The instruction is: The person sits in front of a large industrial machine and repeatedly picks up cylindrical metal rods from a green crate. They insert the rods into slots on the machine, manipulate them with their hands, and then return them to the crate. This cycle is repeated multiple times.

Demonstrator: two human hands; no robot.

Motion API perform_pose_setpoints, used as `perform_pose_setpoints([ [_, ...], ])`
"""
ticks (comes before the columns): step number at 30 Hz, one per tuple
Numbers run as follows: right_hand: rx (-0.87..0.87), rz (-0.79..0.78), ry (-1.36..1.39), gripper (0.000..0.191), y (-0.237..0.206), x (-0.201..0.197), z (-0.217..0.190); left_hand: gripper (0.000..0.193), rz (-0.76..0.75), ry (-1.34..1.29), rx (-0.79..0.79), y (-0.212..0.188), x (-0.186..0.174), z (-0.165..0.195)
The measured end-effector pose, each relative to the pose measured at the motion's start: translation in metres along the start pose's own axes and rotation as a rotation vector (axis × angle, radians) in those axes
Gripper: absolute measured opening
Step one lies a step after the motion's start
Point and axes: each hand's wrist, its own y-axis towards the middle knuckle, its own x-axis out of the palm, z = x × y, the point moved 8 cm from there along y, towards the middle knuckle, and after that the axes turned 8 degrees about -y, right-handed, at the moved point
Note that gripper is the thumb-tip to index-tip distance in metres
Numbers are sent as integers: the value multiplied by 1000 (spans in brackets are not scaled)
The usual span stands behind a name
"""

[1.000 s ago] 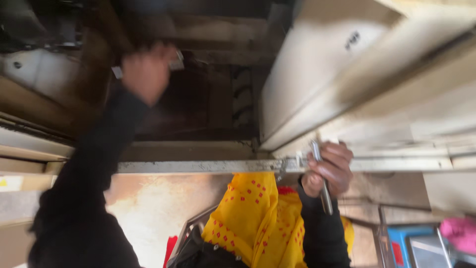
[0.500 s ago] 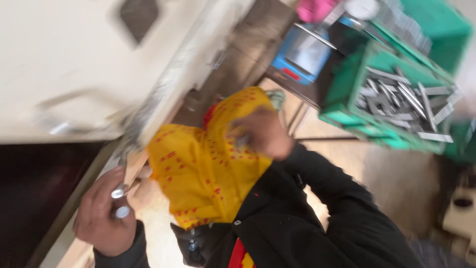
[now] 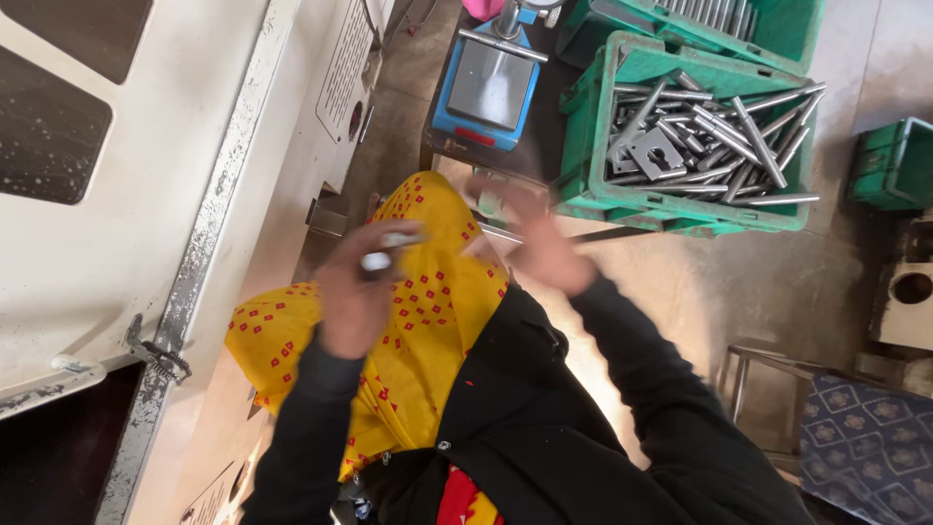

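My left hand (image 3: 358, 292) is raised in front of my yellow dotted scarf (image 3: 428, 321), shut on a short metal pin (image 3: 389, 248) whose end pokes out above the fingers. My right hand (image 3: 536, 243) hovers just to its right. It is blurred by motion, its fingers spread, and it holds nothing. It is a little apart from the pin. Both arms wear black sleeves. Beyond the right hand stands a green crate (image 3: 593, 146) with several steel rods and a flat metal piece in it.
A white machine panel (image 3: 117, 253) with a metal rail and latch (image 3: 155, 355) fills the left. A blue device (image 3: 486, 87) stands on a stand near the crate. A second green crate (image 3: 792, 34), a small green box (image 3: 894, 165) and a patterned cushion (image 3: 860, 437) are on the right.
The view has swung from the machine opening down to the floor and crates. The hand with the pin left the rail and came before my chest. The other hand came down beside it.
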Motion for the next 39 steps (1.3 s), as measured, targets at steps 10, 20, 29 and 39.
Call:
perform_pose_setpoints([
  [10,391,-228,-846,17,-4,52,133,27,134,330,-11,21,-68,-21],
  [20,138,434,-436,20,69,-31,109,23,278,248,-101,-1,-159,-74],
  [29,225,339,-377,19,81,-19,151,25,273,1,-64,-11,-167,-81],
  [39,315,356,-476,20,73,-19,169,28,268,21,-13,-13,-163,-73],
])
